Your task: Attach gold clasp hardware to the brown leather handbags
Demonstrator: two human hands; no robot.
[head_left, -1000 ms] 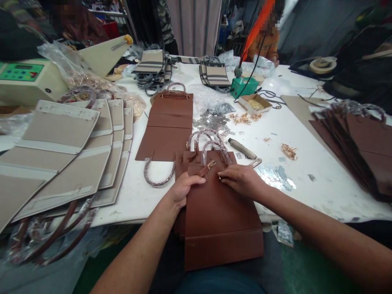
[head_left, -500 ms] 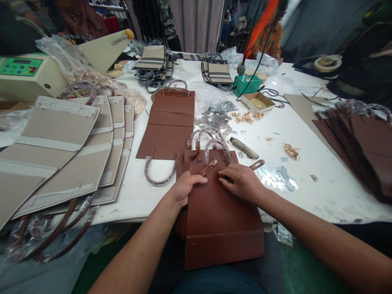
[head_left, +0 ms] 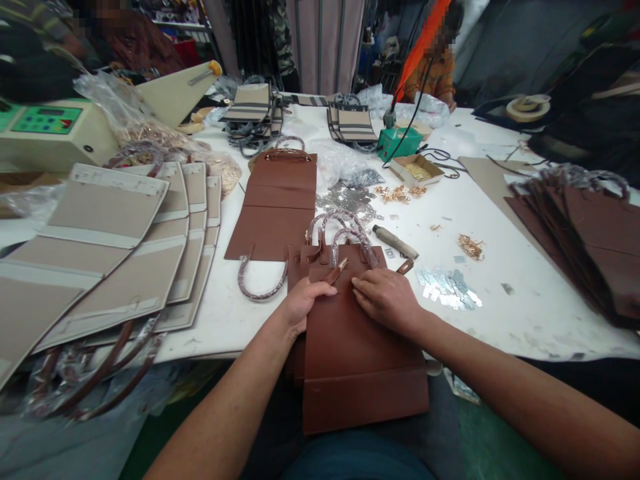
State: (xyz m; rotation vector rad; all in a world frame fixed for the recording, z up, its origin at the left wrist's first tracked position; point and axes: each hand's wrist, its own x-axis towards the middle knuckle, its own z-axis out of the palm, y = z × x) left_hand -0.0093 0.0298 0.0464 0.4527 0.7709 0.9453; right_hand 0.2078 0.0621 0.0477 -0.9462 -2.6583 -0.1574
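Note:
A brown bag panel (head_left: 360, 347) lies over my lap and the table's front edge. My left hand (head_left: 303, 303) is closed around its left side, thumb on top. By that thumb, a short brown strap with a metal tip (head_left: 337, 272) rises from the panel. My right hand (head_left: 387, 300) is closed low over the panel's right half, fingertips pressed together. From behind its knuckles a second brown strap (head_left: 406, 267) with a metal end sticks out; the rest of this strap is hidden under the hand. Plastic-wrapped handles (head_left: 345, 230) stand beyond both hands.
Beige-lined panels (head_left: 115, 233) are fanned out on the left, and another brown panel (head_left: 280, 193) lies ahead. Metal plates (head_left: 450, 288), gold-coloured fasteners (head_left: 471, 247) and a taped tool (head_left: 395, 241) lie to the right. Brown bag pieces (head_left: 590, 233) are piled far right.
The strap beyond my right hand sticks out less than before, and my right fingers have shifted slightly left. My left hand keeps its hold. The whole view has shifted a little.

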